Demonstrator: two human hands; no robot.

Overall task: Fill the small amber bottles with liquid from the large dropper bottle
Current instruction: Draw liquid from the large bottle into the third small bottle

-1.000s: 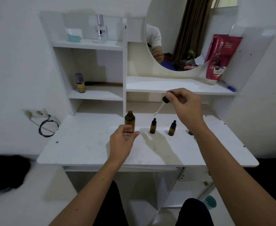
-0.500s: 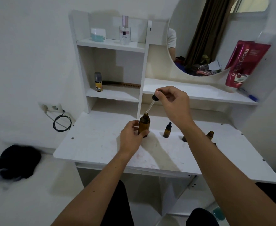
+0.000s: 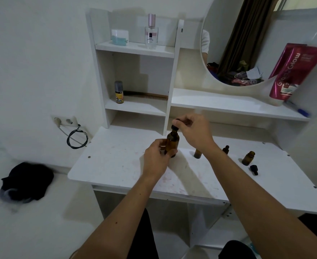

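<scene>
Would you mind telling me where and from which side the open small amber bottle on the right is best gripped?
Grip the open bottle around its round body, below the shoulder, coming from the front. It stands upright with an uncapped narrow neck, so a side pinch probably keeps the mouth clear for filling. Its loose black cap lies just in front and to the right, so approach slightly left of that.

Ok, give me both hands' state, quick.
Left hand: closed around the large amber bottle, which stands on the desk.
Right hand: fingers pinched on the black dropper cap at the bottle's neck.
</scene>
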